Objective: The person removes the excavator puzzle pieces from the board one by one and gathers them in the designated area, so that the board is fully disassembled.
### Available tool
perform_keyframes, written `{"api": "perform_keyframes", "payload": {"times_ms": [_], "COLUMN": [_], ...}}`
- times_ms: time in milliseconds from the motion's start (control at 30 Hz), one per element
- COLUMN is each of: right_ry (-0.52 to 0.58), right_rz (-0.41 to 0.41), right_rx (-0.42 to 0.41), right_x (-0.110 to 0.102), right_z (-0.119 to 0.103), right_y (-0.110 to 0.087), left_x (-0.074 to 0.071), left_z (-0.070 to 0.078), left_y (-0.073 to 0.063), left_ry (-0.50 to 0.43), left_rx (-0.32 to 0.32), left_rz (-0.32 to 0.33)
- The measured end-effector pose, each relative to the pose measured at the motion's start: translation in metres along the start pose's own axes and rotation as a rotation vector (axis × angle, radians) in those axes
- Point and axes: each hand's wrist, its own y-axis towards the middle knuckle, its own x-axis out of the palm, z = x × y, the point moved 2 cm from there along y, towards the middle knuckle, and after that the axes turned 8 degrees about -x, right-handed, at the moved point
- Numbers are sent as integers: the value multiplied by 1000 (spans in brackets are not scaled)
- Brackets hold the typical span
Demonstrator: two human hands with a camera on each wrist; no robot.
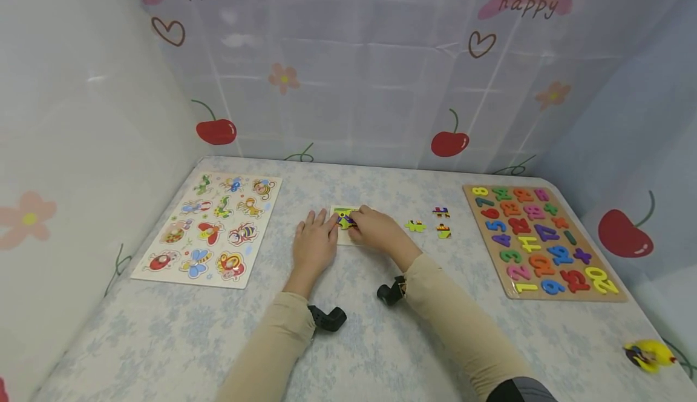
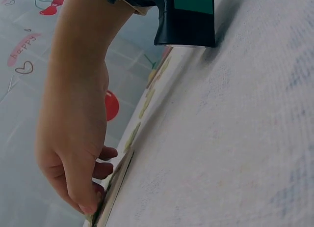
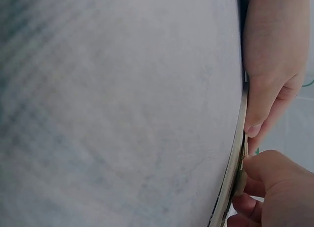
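Note:
A small wooden jigsaw board lies flat on the table with colourful green, yellow and purple pieces on it. My left hand rests at its left edge, fingers mostly straight and spread, thumb touching the board. Over the board's right side, the curled fingers of my right hand pinch a puzzle piece against it, partly hidden by the fingers. Loose beside the right hand lie a yellow-green piece, a purple and red piece and a striped piece.
An insect picture board lies at the left. A number puzzle board with colourful numerals lies at the right. A yellow toy sits near the right front corner. Patterned curtains stand behind the table.

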Motion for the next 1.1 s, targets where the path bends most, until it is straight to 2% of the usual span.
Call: {"api": "perform_keyframes", "payload": {"times_ms": [200,467,600,800,1100], "right_ry": [51,206,250,280,256], "right_rz": [18,-5,-6,-22,-73], "right_rx": [12,83,97,120,108], "right_x": [-2,1,1,-1,-1], "right_z": [0,3,4,4,2], "right_y": [0,1,1,1,6], "left_x": [-1,1,1,1,1], "left_z": [0,0,0,1,0], "left_y": [-1,0,0,0,-1], "left_ry": [-5,-18,-32,-23,-16], "left_rx": [0,-4,-8,-3,-3], "left_rz": [6,1,1,2,8]}}
